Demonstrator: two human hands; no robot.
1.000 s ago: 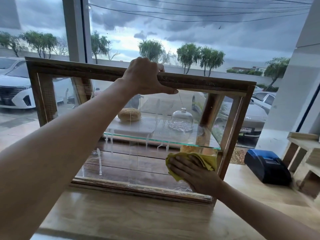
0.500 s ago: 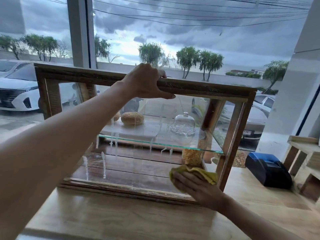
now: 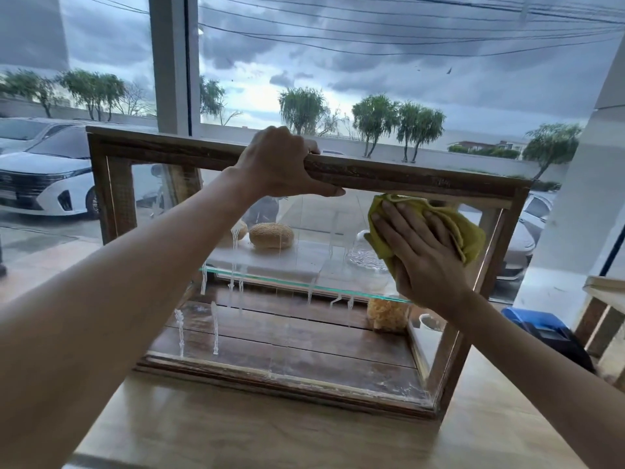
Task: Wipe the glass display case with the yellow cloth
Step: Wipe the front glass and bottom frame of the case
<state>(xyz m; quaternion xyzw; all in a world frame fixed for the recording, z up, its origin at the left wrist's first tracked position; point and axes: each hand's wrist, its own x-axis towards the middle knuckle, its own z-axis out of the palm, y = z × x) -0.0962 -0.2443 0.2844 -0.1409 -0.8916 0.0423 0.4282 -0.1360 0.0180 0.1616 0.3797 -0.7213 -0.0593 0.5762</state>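
Up top, left hand [image 3: 280, 164] grips wooden frame of glass display case [image 3: 406, 179] on counter [image 3: 236, 431]; right hand [image 3: 419, 252] flat, pressing yellow cloth [image 3: 470, 231] on upper right pane. Sesame bun [image 3: 271, 235] on glass shelf [image 3: 287, 282], foam drips [image 3: 215, 328] lower left, blue device [image 3: 541, 328] just right

Daylight only, diffuse, from overcast sky through window [image 3: 372, 79] behind display case [image 3: 389, 179]. Scene backlit; near forearms in shade, moderately dim. Shadows soft, no hard edges. Glass front carries faint reflections and white streaks, mild glare. Wide-angle bowing: window post and case frame lean toward edges. Tabletop [image 3: 270, 434] sheen pale. Focus mostly sharp; lower corners slightly soft.
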